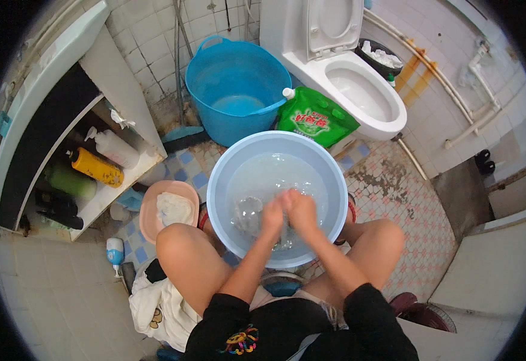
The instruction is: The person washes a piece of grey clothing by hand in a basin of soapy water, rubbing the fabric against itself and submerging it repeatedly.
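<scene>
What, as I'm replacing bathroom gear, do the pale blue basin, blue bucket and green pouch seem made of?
Pale blue basin: probably smooth, satin plastic, judging by its even colour and rounded rim.
Blue bucket: likely satin plastic; its loop handles match it and look moulded on.
Green pouch: perhaps glossy plastic film, given its shiny surface.

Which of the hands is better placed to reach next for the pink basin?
Probably the left hand: it is nearer the pink basin, which stands on that side; the right hand is farther away.
</scene>
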Demonstrator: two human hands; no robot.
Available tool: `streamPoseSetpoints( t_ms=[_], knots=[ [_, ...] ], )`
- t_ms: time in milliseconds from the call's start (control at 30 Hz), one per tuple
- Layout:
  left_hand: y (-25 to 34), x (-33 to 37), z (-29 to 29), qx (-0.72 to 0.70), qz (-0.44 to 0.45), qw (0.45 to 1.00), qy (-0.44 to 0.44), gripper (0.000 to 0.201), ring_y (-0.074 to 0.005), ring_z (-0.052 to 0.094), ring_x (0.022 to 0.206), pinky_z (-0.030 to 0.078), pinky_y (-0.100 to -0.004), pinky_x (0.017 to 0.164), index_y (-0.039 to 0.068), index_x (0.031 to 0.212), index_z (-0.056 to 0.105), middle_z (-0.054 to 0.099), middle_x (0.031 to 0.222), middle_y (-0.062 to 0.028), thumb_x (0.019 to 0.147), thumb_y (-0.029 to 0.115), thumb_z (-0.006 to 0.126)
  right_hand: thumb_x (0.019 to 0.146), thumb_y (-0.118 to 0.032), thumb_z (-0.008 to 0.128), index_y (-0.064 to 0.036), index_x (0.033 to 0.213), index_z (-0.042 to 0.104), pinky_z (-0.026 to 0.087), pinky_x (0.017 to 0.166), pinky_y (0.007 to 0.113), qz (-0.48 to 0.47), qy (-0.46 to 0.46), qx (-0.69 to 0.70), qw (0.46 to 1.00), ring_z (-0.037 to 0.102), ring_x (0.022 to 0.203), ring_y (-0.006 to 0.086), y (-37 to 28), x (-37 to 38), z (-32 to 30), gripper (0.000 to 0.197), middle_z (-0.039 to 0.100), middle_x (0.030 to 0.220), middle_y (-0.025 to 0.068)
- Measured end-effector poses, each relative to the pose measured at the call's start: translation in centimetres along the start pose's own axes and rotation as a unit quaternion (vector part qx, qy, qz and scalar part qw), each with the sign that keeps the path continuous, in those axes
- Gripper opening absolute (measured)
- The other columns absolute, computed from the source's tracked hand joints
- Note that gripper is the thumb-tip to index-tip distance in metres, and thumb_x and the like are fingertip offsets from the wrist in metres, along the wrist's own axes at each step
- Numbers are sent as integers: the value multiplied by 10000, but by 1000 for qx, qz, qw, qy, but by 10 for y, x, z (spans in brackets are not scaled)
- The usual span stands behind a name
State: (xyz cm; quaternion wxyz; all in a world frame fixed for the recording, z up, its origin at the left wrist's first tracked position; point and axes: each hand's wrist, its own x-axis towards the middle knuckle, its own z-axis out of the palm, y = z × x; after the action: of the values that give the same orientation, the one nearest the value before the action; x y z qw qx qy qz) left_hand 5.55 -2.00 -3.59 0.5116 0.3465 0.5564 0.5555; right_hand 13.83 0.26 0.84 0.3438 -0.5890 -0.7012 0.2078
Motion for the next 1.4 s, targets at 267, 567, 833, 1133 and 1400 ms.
streamPoseSetpoints(
  t_ms=[267, 567, 833, 1133, 1400],
  knots=[
    [16, 4, 1, -57, -144, 988, 1, 408, -162, 551, 822, 422, -280, 752, -11, 991, 581, 593, 929, -70, 894, 359, 437, 892, -374, 405, 2, 723, 579, 447, 587, 357, 241, -68, 207, 946, 564, 584, 216, 41, 39, -17, 447, 591, 667, 117],
    [0, 16, -13, -18, -1, 1000, 19, 333, -99, 488, 628, 398, -261, 585, -7, 769, 564, 546, 666, -14, 895, 280, 449, 850, -347, 485, -22, 784, 603, 449, 607, 346, -33, -88, 94, 991, 582, 637, 283, -11, 3, -22, 352, 597, 692, 150],
    [-7, 10, 2, 101, 125, 979, 128, 365, -136, 450, 561, 386, -318, 540, -19, 790, 560, 485, 572, -52, 905, 291, 404, 828, -245, 524, 5, 686, 566, 448, 550, 425, 131, -38, 82, 987, 563, 597, 373, 7, 22, -18, 291, 566, 638, 205],
    [-4, 1, -10, 156, 15, 987, -44, 415, -118, 501, 689, 411, -292, 666, 0, 839, 605, 576, 734, -27, 914, 346, 390, 854, -270, 481, -4, 670, 540, 432, 533, 418, 110, -38, 38, 992, 552, 586, 377, 14, 22, -15, 329, 549, 626, 208],
    [13, -11, 4, 76, -6, 996, -51, 375, -103, 476, 718, 404, -275, 653, 23, 792, 560, 542, 730, -16, 920, 331, 389, 862, -291, 463, 8, 664, 541, 408, 515, 441, 36, -13, 31, 999, 543, 558, 380, 31, 13, -10, 367, 545, 627, 217]
  ],
)
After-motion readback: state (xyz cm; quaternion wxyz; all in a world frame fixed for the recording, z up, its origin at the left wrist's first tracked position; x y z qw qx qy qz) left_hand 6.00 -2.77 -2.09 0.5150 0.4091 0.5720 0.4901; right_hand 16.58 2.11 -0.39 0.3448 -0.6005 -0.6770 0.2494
